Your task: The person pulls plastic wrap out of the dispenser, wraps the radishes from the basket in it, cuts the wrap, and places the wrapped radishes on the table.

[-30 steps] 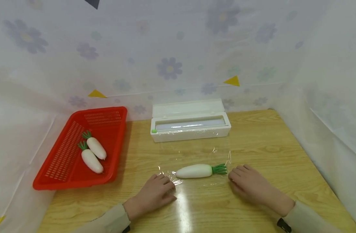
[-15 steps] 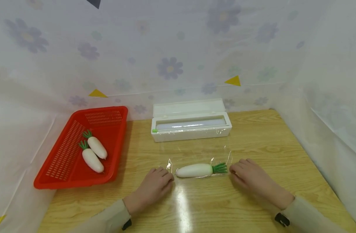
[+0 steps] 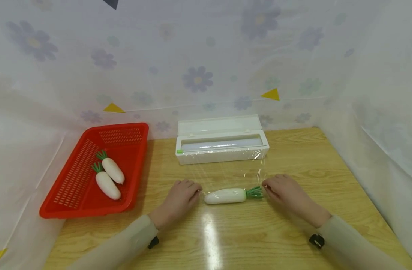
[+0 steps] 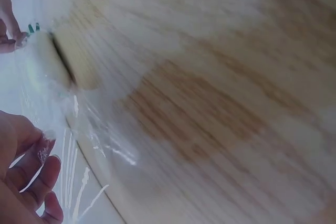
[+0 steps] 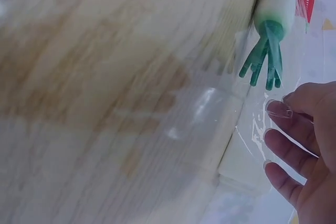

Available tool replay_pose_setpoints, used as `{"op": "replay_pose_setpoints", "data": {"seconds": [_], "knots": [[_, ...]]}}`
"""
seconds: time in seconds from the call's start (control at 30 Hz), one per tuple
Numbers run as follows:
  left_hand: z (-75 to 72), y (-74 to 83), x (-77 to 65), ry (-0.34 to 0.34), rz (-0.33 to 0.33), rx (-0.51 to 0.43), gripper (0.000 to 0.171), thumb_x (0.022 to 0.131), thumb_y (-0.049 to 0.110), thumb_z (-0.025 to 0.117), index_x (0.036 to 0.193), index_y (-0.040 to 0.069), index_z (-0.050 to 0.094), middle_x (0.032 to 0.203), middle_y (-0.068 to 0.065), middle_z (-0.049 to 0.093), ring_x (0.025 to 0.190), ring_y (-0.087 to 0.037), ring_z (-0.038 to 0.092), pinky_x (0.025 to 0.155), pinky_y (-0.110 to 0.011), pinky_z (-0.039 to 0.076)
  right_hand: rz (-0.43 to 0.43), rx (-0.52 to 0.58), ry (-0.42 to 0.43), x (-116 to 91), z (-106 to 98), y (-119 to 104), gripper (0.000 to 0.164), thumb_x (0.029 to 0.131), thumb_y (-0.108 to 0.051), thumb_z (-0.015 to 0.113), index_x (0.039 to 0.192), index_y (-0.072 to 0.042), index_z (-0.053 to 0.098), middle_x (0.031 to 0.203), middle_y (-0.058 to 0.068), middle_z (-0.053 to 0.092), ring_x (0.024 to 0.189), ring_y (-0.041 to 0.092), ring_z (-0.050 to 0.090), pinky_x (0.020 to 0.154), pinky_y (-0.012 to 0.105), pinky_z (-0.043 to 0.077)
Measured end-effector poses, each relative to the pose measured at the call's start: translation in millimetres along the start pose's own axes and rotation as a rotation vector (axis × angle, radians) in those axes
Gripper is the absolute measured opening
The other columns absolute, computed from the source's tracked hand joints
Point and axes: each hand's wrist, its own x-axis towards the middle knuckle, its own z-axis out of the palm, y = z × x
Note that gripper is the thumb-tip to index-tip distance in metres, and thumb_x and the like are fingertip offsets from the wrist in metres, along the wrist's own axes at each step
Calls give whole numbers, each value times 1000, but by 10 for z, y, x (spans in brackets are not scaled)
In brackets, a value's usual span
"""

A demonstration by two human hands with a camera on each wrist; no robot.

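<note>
A white radish (image 3: 225, 196) with green stalks lies crosswise on the wooden table, its leafy end to the right. Clear cling film (image 5: 203, 103) stretches from the dispenser box (image 3: 222, 156) towards me and covers the radish. My left hand (image 3: 179, 198) pinches one front corner of the film between thumb and forefinger, just left of the radish tip. At the stalk end, my right hand (image 3: 288, 195) pinches the other corner. In the right wrist view, the green stalks (image 5: 268, 59) sit close to those fingertips under the film.
To the left stands a red plastic basket (image 3: 135, 176) with two more white radishes (image 3: 107, 185) in it. The box's lid (image 3: 219, 125) leans back, showing the film roll (image 3: 222, 144). A flower-printed white curtain (image 3: 199, 48) encloses the table.
Both hands have moved forward, away from me, lifting the front edge of the film. The film, lying flat under the radish before, now comes up over it. The radish stays put.
</note>
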Motion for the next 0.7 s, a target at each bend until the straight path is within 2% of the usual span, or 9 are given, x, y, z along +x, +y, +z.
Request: {"op": "replay_pose_setpoints", "data": {"seconds": [0.23,0.5,0.7], "knots": [[68,-85,48,-34,-52,8,12,92,19,59,103,21,63,91,10,63,89,-11,54,73,-29,36,42,-5,-40,9,58,74,12,82,-17,71,93,-16,65,86,-8,63,79,12,56,71,36,42],[81,-84,61,-42,-68,-15,12,90,19,62,101,19,64,91,7,63,86,-13,52,72,-32,37,48,-15,-54,6,68,113,11,80,-18,72,89,-17,66,84,-7,65,82,15,59,75,38,44],[62,57,86,43,-83,-47,18,88,21,63,106,18,66,105,1,61,101,-20,52,77,-39,39,58,-21,-79,-17,42,111,11,79,-16,73,87,-16,66,82,-7,63,81,17,58,75,45,46]]}}
